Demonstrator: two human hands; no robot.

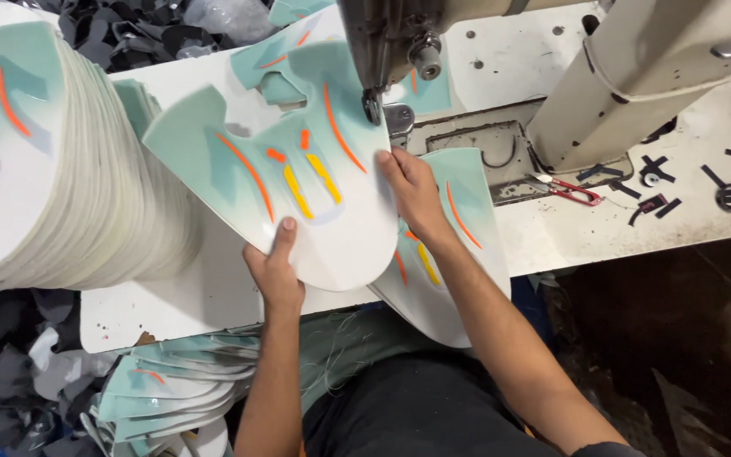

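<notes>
A flat mint-green and white shoe-upper panel (298, 182) with orange and yellow stripes lies on the white sewing table (213, 296), its far edge under the sewing machine's needle foot (372, 106). My left hand (274, 269) grips the panel's near edge, thumb on top. My right hand (412, 190) presses on the panel's right edge beside the needle. A second matching panel (454, 254) lies under my right forearm and hangs over the table's front edge.
A tall fanned stack of like panels (52, 169) fills the left. More panels (171, 393) pile up below the table. The cream sewing machine body (636, 68) stands at the right, with red-handled snips (570, 190) and dark scraps (662, 182) beside it.
</notes>
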